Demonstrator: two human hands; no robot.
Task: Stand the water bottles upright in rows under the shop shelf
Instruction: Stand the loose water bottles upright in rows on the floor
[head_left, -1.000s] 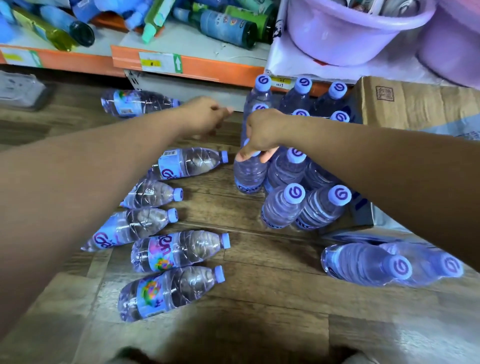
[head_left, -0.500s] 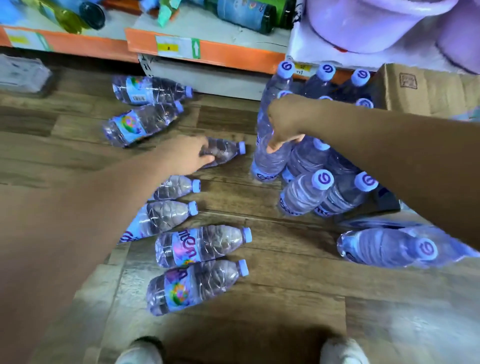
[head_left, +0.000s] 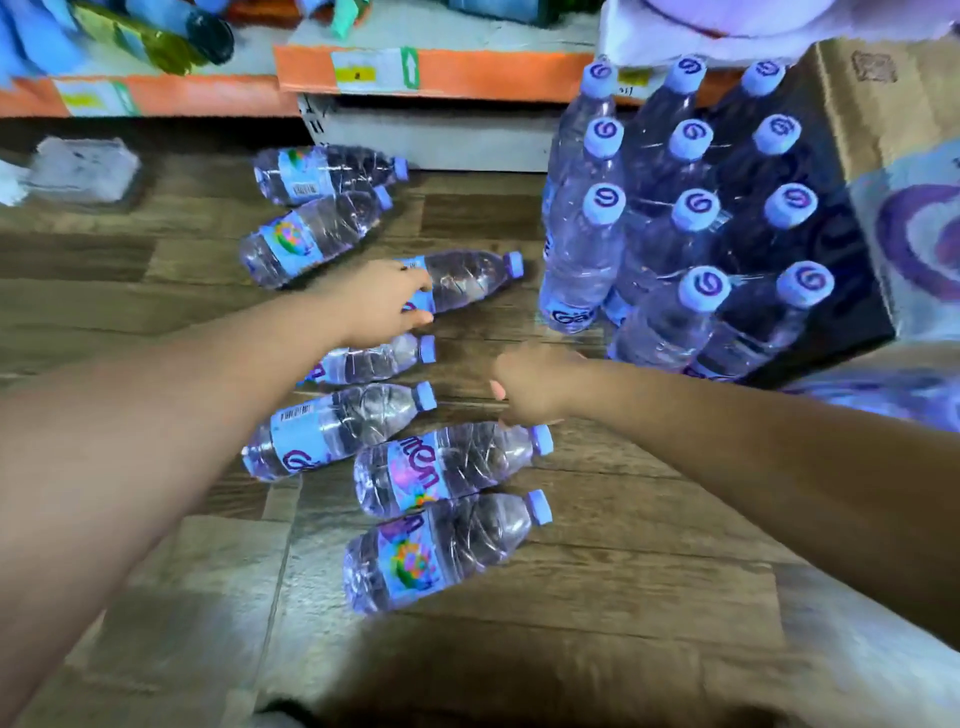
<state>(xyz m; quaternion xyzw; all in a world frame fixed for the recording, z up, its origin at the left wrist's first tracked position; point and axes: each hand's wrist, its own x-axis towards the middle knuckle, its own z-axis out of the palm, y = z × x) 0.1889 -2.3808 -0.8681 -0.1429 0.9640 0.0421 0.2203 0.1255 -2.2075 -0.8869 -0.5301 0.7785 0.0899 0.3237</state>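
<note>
Several clear water bottles with blue caps lie on their sides on the wooden floor. My left hand (head_left: 382, 304) closes around the labelled middle of one lying bottle (head_left: 467, 278). My right hand (head_left: 530, 384) hovers with curled fingers and holds nothing, just above the neck of another lying bottle (head_left: 447, 467). Below it lies the nearest bottle (head_left: 441, 551). Upright bottles (head_left: 691, 244) stand in rows at the right, under the orange shelf edge (head_left: 467, 73).
A cardboard box (head_left: 883, 130) stands right of the upright rows. Two more bottles (head_left: 317, 208) lie near the shelf base (head_left: 431, 140). A grey flat object (head_left: 83, 169) sits on the floor at left. Coloured bottles lie on the shelf above.
My right hand has left the upright bottle and come down toward the lying ones. My left hand has reached further and wrapped around the lying bottle. The camera has moved closer.
</note>
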